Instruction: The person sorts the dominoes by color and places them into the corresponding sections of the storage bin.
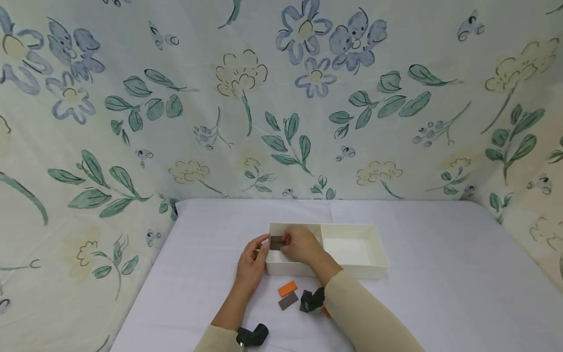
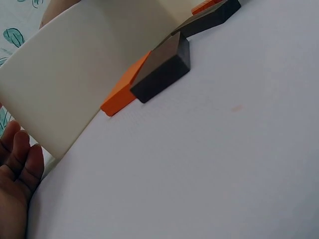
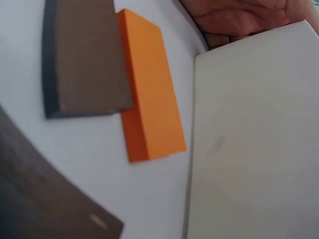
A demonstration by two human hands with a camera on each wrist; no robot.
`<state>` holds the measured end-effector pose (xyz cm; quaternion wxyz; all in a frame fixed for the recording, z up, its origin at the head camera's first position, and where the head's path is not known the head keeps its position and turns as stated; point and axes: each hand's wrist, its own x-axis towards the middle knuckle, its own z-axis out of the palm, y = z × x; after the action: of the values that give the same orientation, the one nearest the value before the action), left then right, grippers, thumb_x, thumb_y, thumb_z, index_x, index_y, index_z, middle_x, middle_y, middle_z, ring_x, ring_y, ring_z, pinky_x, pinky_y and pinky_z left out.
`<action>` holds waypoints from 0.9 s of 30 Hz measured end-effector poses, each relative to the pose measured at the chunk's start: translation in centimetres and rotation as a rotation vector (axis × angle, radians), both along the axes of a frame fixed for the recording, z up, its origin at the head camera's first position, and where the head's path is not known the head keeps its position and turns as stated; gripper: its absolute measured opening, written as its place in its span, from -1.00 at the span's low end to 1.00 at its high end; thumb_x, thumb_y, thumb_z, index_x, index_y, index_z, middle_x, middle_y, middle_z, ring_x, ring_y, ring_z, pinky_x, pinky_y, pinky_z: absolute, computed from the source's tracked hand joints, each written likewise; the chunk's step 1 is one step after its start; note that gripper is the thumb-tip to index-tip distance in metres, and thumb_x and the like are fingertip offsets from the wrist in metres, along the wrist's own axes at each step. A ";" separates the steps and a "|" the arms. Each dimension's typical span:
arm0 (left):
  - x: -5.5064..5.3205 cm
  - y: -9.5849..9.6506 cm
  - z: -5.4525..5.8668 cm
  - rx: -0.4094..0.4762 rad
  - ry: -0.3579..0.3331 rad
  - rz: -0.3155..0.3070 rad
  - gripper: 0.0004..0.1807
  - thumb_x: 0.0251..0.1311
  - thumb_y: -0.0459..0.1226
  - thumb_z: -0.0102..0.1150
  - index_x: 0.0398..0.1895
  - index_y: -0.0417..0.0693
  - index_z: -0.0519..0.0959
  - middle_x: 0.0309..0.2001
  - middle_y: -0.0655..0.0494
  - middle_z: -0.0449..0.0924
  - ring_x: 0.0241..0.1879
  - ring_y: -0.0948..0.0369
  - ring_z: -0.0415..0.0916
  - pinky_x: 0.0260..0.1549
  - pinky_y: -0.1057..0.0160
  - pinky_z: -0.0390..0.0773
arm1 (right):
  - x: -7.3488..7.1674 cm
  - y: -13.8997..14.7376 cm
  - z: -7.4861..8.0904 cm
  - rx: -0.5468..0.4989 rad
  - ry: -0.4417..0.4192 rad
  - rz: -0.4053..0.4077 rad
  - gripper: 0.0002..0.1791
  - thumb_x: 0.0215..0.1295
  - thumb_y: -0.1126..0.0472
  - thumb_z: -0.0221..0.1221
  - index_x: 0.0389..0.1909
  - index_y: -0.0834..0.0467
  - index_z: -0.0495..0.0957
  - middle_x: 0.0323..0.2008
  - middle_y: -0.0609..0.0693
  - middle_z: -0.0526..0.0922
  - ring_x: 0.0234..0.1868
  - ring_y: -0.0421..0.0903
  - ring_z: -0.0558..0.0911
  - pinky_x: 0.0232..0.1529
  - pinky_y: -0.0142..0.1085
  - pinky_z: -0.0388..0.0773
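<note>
A white two-compartment box (image 1: 290, 269) stands on the table. In its left compartment, dark brown rectangular blocks (image 1: 275, 243) lie side by side against the left end. My right hand (image 1: 303, 244) reaches over the front wall and pinches the right end of a brown block with curled fingers; its fingertips are partly hidden. At the box's left end rests my left hand (image 1: 252, 261), fingers loosely bent along the outside wall and holding nothing. That hand's fingers (image 2: 34, 167) show beside the box corner in the left wrist view.
In front of the box lie an orange block (image 1: 288, 288) and a brown block (image 1: 288, 300) touching it. Another brown block (image 1: 303, 308) and an orange one (image 1: 326, 312) are partly covered by the right wrist camera and sleeve. A flowered cloth (image 1: 281, 146) hangs behind the table.
</note>
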<state>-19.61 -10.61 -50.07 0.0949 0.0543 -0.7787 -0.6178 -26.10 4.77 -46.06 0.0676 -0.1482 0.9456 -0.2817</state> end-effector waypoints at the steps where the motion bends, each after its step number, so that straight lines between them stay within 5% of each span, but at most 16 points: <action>1: 0.2 0.1 0.5 0.004 0.006 0.000 -0.66 0.51 -0.20 0.07 0.26 0.06 0.60 -0.08 -0.05 0.52 -0.43 0.37 0.33 -0.39 0.43 0.38 | 0.0 0.0 0.0 0.006 0.008 0.001 -0.85 0.19 0.22 0.41 -0.29 0.16 0.66 -0.41 -0.03 0.60 -0.33 -0.09 0.51 -0.23 -0.20 0.51; 4: 0.7 0.1 1.4 0.018 0.019 -0.010 -0.66 0.50 -0.22 0.07 0.26 -0.02 0.59 -0.09 -0.09 0.52 -0.43 0.37 0.33 -0.39 0.42 0.38 | -0.1 0.0 0.0 0.019 0.029 0.000 -0.85 0.17 0.23 0.42 -0.33 0.16 0.64 -0.43 -0.03 0.60 -0.34 -0.08 0.51 -0.24 -0.20 0.50; 13: -0.5 -0.5 -1.2 0.010 0.012 -0.006 -0.66 0.49 -0.17 0.11 0.25 0.09 0.60 -0.08 -0.02 0.53 -0.42 0.36 0.37 -0.39 0.41 0.40 | -0.1 -0.2 -0.1 0.047 0.035 -0.013 -0.81 0.20 0.19 0.41 -0.48 0.10 0.59 -0.48 -0.05 0.58 -0.38 -0.08 0.50 -0.29 -0.22 0.48; 21: -0.6 -0.7 -1.3 0.036 0.039 -0.034 -0.67 0.47 -0.09 0.14 0.23 0.19 0.62 -0.09 0.01 0.54 -0.39 0.32 0.42 -0.37 0.39 0.44 | -0.2 -0.2 -0.1 0.064 0.011 -0.049 -0.79 0.25 0.13 0.38 -0.49 0.07 0.57 -0.50 -0.06 0.56 -0.41 -0.09 0.49 -0.37 -0.28 0.42; 27: -0.5 -0.7 -1.1 0.037 0.031 -0.036 -0.66 0.47 -0.10 0.13 0.24 0.18 0.62 -0.08 0.03 0.53 -0.37 0.33 0.42 -0.35 0.39 0.44 | 0.2 -0.1 0.6 -0.004 0.074 -0.080 -0.81 0.35 0.05 0.31 -0.44 0.02 0.63 -0.49 -0.11 0.58 -0.43 -0.14 0.50 -0.43 -0.33 0.42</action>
<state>-20.15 -11.29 -51.21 0.0946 0.0325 -0.7665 -0.6344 -25.92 4.72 -45.43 0.0208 -0.1207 0.9521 -0.2804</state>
